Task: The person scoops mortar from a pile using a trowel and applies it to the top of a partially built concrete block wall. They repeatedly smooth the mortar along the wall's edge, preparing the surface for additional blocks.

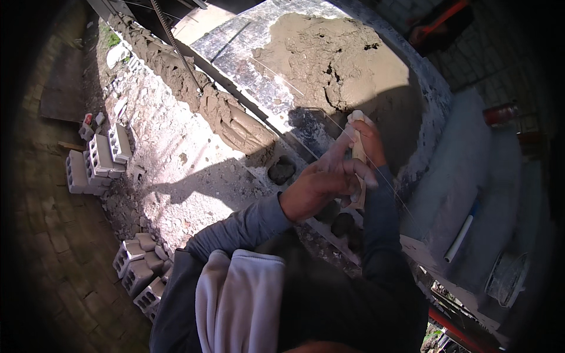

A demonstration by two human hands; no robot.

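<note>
A pale wooden stick stands out lengthwise between my hands. My right hand is closed round its upper part, with the rounded end showing above the fingers. From the left, my left hand reaches to the same stick; one finger stretches toward its top and the others bend across its lower part. A thin string runs taut diagonally past both hands. Beyond them, wet grey mortar lies spread on a stained board. More mortar sits in a rough ridge along the wall top to the left.
An upright ribbed steel bar rises from the mortar ridge. Hollow blocks are stacked at left, with more blocks lower down. At right are a white tube and a round bucket-like container on a grey ledge.
</note>
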